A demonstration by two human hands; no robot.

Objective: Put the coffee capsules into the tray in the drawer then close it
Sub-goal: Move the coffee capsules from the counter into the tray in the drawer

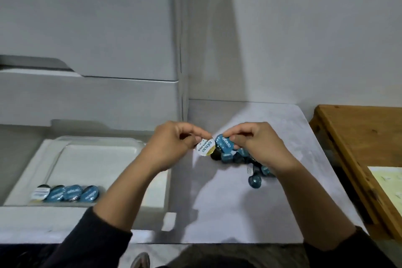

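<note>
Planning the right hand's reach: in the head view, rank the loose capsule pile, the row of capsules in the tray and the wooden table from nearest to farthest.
From the right hand:
1. Loose capsule pile, just beneath it.
2. Wooden table, to its right.
3. Row of capsules in the tray, far left.

Pale bench, white cupboard fronts, and a wooden piece off to the right.

The grey marbled bench point(250, 213) runs back to a plain white wall point(315, 28). To its left stand white drawer fronts point(87, 98), stacked one above another, with a tall side panel point(181, 50) meeting the bench's back corner. On the right, just beside the bench, sits a brown wooden table point(356, 128) with a pale sheet of paper point(389, 183) lying on it. A shoe point(141, 261) shows at the bottom edge.
</note>
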